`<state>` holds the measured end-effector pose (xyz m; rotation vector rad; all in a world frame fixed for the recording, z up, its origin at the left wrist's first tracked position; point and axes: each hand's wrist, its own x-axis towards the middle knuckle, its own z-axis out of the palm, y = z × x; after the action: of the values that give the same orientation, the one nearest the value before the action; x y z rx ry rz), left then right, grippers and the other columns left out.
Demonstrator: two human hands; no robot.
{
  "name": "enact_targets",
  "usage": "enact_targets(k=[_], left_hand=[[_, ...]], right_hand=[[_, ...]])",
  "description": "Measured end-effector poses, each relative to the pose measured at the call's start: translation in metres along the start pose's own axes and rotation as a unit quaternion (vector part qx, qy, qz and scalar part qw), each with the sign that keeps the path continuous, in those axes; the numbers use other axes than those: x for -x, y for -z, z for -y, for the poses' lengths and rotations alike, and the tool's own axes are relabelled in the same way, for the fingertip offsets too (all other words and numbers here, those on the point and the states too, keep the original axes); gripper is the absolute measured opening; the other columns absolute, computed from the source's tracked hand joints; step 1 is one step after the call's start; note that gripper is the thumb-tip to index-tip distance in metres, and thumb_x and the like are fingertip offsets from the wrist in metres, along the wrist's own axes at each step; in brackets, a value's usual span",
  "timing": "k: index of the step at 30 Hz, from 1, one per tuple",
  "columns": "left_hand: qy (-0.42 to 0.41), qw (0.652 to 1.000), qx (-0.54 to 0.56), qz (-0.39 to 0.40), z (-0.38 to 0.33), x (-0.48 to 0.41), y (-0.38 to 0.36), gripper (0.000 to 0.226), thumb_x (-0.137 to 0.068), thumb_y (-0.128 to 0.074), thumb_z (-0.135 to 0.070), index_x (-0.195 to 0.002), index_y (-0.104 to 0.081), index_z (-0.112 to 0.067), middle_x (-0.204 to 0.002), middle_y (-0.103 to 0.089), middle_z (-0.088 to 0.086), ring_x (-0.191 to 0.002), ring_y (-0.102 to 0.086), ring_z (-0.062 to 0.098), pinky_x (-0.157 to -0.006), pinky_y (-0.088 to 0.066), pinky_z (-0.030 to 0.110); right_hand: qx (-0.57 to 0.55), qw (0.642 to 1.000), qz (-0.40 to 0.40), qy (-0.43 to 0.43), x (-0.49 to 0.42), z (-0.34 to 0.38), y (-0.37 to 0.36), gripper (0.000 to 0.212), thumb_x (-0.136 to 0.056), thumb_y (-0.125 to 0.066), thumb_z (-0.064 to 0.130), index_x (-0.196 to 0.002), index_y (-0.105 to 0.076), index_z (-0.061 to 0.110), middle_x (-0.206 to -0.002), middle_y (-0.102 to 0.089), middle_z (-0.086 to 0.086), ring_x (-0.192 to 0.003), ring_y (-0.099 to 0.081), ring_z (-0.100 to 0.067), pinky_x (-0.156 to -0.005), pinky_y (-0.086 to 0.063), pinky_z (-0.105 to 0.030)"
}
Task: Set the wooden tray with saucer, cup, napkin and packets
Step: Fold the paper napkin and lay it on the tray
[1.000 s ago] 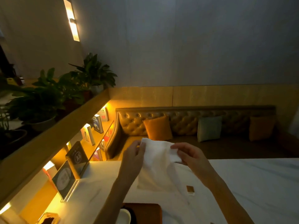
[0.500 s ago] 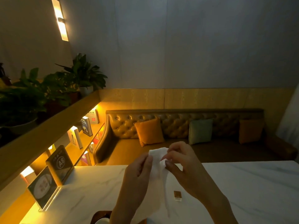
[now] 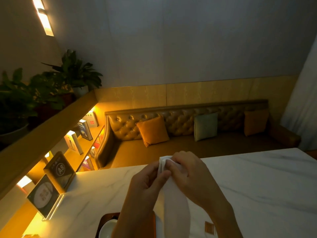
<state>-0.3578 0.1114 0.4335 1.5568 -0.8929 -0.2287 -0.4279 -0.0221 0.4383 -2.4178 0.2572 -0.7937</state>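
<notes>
left hand (image 3: 145, 184): held up over the worktop (image 3: 265, 186), thumb and fingers pinching the top of the napkin (image 3: 173, 203) from the left side

right hand (image 3: 193, 176): right up against the left one, fingers curled over the same top edge, so both hands have the napkin bunched between them

napkin: white, gathered narrow at the top where the hands hold it, hanging down in a long drape. The bottom end runs out of the shot, so can't tell if it touches anything

wooden tray (image 3: 107, 217): sits at the near edge of the worktop, mostly hidden under the left forearm, only a rounded corner and a bit of the edge showing

white dish (image 3: 107, 229): round, inside the tray. Can't tell if it's the saucer or the cup, it's cut off by the frame

packet (image 3: 209, 227): small brown square lying flat on the worktop – just right of the hanging napkin, outside the tray

worktop: white marble look, pretty dim lighting

background: tufted leather sofa (image 3: 180, 124) with an orange cushion (image 3: 152, 130) and a pale green cushion (image 3: 205, 126) – plus an "A8" sign (image 3: 60, 169) at the worktop's left end and potted plants (image 3: 73, 71) on the ledge above
</notes>
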Motion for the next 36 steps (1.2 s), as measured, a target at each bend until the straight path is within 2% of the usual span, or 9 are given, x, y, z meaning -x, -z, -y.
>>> enact_targets(k=[6,11,14,17,19,23,27,31,36], left_hand=[[-0.013,0.998,-0.045,-0.047,0.004,0.017,0.007,0.024,-0.078,-0.047,-0.051,-0.094,-0.062,-0.041,-0.09,-0.067,-0.035,-0.088,-0.064,-0.01,-0.069,-0.047,0.0],[-0.029,0.991,-0.097,-0.09,0.013,0.027,0.013,0.016,-0.089,-0.045,-0.055,-0.09,-0.057,-0.043,-0.078,-0.066,-0.034,-0.087,-0.062,-0.015,-0.071,-0.046,-0.001],[-0.02,0.988,-0.125,-0.086,0.013,0.031,0.017,0.018,-0.09,-0.043,-0.055,-0.093,-0.056,-0.043,-0.083,-0.064,-0.026,-0.087,-0.062,-0.013,-0.072,-0.047,0.0],[-0.002,0.991,-0.113,-0.07,0.013,0.035,0.023,0.017,-0.09,-0.048,-0.053,-0.101,-0.055,-0.043,-0.093,-0.066,-0.022,-0.089,-0.065,-0.006,-0.072,-0.053,0.007],[0.041,0.99,-0.134,-0.03,0.017,0.039,0.025,0.028,-0.086,-0.058,-0.051,-0.111,-0.048,-0.046,-0.106,-0.061,-0.024,-0.095,-0.063,-0.001,-0.082,-0.056,0.019],[0.097,0.96,-0.257,0.045,0.034,0.042,0.027,0.04,-0.089,-0.061,-0.039,-0.126,-0.048,-0.032,-0.12,-0.054,-0.017,-0.108,-0.052,0.005,-0.097,-0.045,0.027],[0.044,0.968,-0.239,0.063,0.037,0.035,0.027,0.028,-0.097,-0.049,-0.033,-0.125,-0.048,-0.028,-0.121,-0.06,-0.011,-0.098,-0.053,-0.001,-0.081,-0.042,0.007],[0.02,0.983,-0.175,0.051,0.044,0.032,0.02,0.037,-0.097,-0.049,-0.031,-0.113,-0.024,-0.053,-0.104,-0.046,-0.037,-0.093,-0.058,-0.008,-0.071,-0.051,0.005],[-0.023,0.987,-0.156,-0.02,0.081,0.04,-0.005,0.024,-0.091,-0.047,-0.033,-0.1,-0.049,-0.054,-0.097,-0.055,-0.038,-0.099,-0.05,-0.02,-0.077,-0.039,-0.006]], right_hand=[[-0.029,1.0,-0.003,-0.006,0.013,0.008,-0.009,0.033,-0.09,-0.044,0.055,-0.096,-0.058,0.026,-0.095,-0.054,0.01,-0.092,-0.051,-0.006,-0.079,-0.052,-0.026],[-0.071,0.997,0.029,0.028,0.011,0.019,-0.013,0.044,-0.082,-0.043,0.066,-0.113,-0.056,0.038,-0.104,-0.044,0.035,-0.11,-0.045,0.002,-0.088,-0.045,-0.02],[-0.08,0.996,0.022,0.035,0.003,0.024,-0.017,0.035,-0.085,-0.05,0.061,-0.099,-0.062,0.032,-0.094,-0.051,0.026,-0.099,-0.052,0.001,-0.084,-0.049,-0.023],[-0.133,0.99,0.03,0.033,-0.004,0.026,-0.016,0.026,-0.081,-0.052,0.056,-0.093,-0.059,0.034,-0.089,-0.056,0.02,-0.089,-0.058,-0.001,-0.073,-0.053,-0.018],[-0.157,0.987,0.009,0.04,-0.008,0.024,-0.011,0.02,-0.083,-0.053,0.053,-0.094,-0.056,0.036,-0.088,-0.058,0.019,-0.087,-0.059,0.002,-0.068,-0.052,-0.011],[-0.12,0.99,-0.059,0.052,-0.021,0.013,0.006,0.016,-0.084,-0.057,0.046,-0.094,-0.054,0.034,-0.086,-0.054,0.022,-0.083,-0.056,0.007,-0.07,-0.046,-0.004],[-0.065,0.992,-0.087,0.069,-0.03,0.003,0.021,0.016,-0.085,-0.056,0.042,-0.096,-0.054,0.03,-0.086,-0.052,0.026,-0.082,-0.054,0.01,-0.07,-0.042,0.0],[-0.047,0.992,-0.092,0.071,-0.035,-0.002,0.028,0.017,-0.085,-0.055,0.042,-0.097,-0.055,0.03,-0.086,-0.052,0.026,-0.083,-0.054,0.01,-0.064,-0.044,-0.005],[-0.062,0.991,-0.077,0.09,-0.039,-0.001,0.036,0.017,-0.086,-0.06,0.038,-0.098,-0.056,0.027,-0.088,-0.053,0.026,-0.085,-0.055,0.01,-0.072,-0.044,-0.001]])
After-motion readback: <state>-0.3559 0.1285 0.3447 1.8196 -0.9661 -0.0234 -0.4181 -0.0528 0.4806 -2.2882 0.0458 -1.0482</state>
